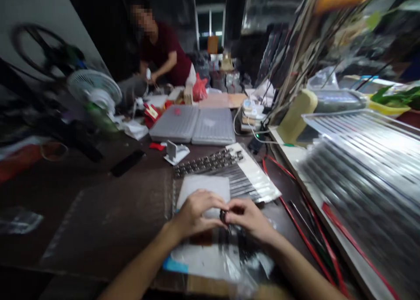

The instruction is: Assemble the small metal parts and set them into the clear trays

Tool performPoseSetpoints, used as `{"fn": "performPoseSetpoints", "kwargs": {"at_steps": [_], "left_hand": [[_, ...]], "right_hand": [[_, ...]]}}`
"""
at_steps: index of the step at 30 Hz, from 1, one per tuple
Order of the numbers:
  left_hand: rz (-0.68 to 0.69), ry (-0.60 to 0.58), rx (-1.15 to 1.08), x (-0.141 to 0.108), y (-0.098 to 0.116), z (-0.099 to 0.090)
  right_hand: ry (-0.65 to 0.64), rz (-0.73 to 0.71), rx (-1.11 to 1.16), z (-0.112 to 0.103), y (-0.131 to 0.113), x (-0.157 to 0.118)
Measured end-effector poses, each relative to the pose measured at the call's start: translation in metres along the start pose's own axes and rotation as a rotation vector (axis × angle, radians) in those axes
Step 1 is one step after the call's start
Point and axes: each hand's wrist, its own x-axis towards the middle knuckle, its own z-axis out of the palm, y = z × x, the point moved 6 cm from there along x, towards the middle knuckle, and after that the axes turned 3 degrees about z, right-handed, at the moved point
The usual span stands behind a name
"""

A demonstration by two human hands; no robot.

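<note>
Both hands meet over the near part of the dark table. My left hand [201, 210] pinches a small dark round piece [223, 216] between thumb and fingers. My right hand [247, 217] grips the same piece from the other side with closed fingertips. Blur hides what kind of piece it is. Beneath and behind the hands lies a white pad [205, 184]. Just beyond it, rows of small dark metallic pieces [208, 162] lie beside a white sheet with dark strips [244, 182]. Clear plastic wrap [232, 265] lies below the hands.
Two lidded grey trays [213, 125] stand farther back, with a small white stand [175, 152] before them. A black phone-like slab [127, 163] lies left. Red cords [288, 208] and ribbed clear plastic trays [354, 160] are right. Behind, a person [167, 55] stands near a fan [95, 88].
</note>
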Motion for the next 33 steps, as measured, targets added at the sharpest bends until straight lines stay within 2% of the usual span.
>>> {"fn": "performPoseSetpoints", "kwargs": {"at_steps": [6, 19, 26, 33], "left_hand": [[-0.044, 0.020, -0.116, -0.002, 0.000, -0.012], [-0.053, 0.045, -0.109, -0.005, -0.002, -0.008], [0.004, 0.084, -0.076, -0.004, 0.001, -0.008], [0.003, 0.039, 0.064, -0.006, 0.000, -0.004]], "right_hand": [[0.041, 0.120, 0.126, 0.005, 0.014, 0.001], [0.019, 0.081, 0.212, 0.007, 0.012, 0.000], [0.008, 0.069, 0.175, 0.007, 0.008, -0.001], [0.042, 0.037, 0.078, 0.003, 0.007, -0.002]]}}
